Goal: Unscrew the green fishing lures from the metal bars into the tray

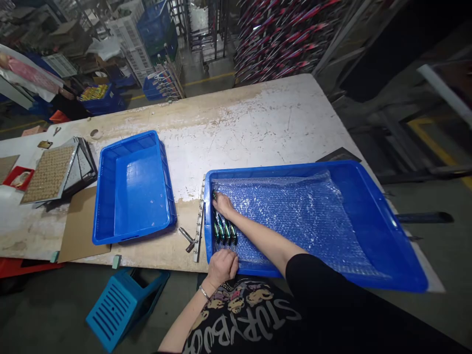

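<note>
- We see a small row of slender green pieces (222, 233), dark and glossy with a metallic sheen, their near ends rounded, lying side by side.
- They sit at the left end of a large blue tray (383, 221), on a sheet of clear bubble wrap (291, 211) that glints over the tray floor.
- Our right hand (222, 205) has its fingers bent down at the far end of the row; we cannot tell whether they pinch a piece.
- Our left hand (222, 266) is at the tray's near edge, fingers curled inward; we cannot tell if it grips anything.
- Under the tray we have a white tabletop (258, 132), scratched and worn to bare wood in patches.
- Just left of the tray lie a narrow metal strip (199, 221) and a metal tool (187, 238); beyond them stands a second blue tray (168, 189), partly over brown cardboard (79, 221).
- Below the table edge, we have a teal stool (114, 305).
- Across the room, we make out a rack of red and purple pieces (287, 34), stacked white crates (131, 39) and, at far left, a person in a pink sleeve (29, 73).
</note>
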`<state>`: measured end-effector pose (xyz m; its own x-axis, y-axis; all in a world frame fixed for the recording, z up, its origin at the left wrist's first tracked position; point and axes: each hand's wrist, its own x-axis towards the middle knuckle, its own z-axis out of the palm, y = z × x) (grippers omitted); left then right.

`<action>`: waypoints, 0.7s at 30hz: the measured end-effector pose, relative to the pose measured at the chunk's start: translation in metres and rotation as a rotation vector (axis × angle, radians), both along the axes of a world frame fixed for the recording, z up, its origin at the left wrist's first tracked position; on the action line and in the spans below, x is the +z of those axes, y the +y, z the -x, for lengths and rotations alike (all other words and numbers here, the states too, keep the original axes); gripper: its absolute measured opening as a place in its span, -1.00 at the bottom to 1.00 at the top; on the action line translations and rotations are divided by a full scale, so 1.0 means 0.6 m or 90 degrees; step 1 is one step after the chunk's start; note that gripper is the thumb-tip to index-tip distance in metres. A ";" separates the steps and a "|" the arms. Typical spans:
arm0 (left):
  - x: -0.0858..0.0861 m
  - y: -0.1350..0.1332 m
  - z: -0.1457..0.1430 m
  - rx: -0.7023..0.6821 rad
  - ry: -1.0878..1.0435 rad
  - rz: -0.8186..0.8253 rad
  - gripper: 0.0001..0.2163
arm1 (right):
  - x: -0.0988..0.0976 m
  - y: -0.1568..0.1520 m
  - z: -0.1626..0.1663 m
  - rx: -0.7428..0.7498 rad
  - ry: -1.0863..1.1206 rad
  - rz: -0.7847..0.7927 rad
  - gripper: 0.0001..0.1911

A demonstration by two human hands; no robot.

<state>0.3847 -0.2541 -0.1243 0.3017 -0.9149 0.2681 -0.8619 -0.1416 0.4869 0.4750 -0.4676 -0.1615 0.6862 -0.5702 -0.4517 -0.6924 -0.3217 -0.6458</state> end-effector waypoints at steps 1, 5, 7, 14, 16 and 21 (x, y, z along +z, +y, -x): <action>0.005 0.003 -0.002 -0.018 -0.001 0.035 -0.85 | 0.002 -0.001 0.000 0.003 -0.003 -0.001 -0.69; 0.033 0.023 -0.018 -0.038 0.000 0.078 -0.87 | 0.007 0.000 0.006 0.011 -0.018 0.013 -0.67; 0.051 0.039 -0.034 -0.021 0.029 0.073 -0.90 | 0.010 -0.002 0.019 0.019 -0.025 0.015 -0.62; 0.083 0.114 -0.112 0.049 0.087 0.064 -0.89 | 0.013 -0.010 0.169 0.102 0.020 -0.043 -0.72; 0.080 0.123 -0.121 0.050 0.088 0.060 -0.88 | 0.011 -0.003 0.227 0.152 0.046 -0.070 -0.86; 0.075 0.111 -0.103 0.068 0.076 0.088 -0.88 | 0.008 -0.021 0.335 0.220 0.097 -0.125 -0.93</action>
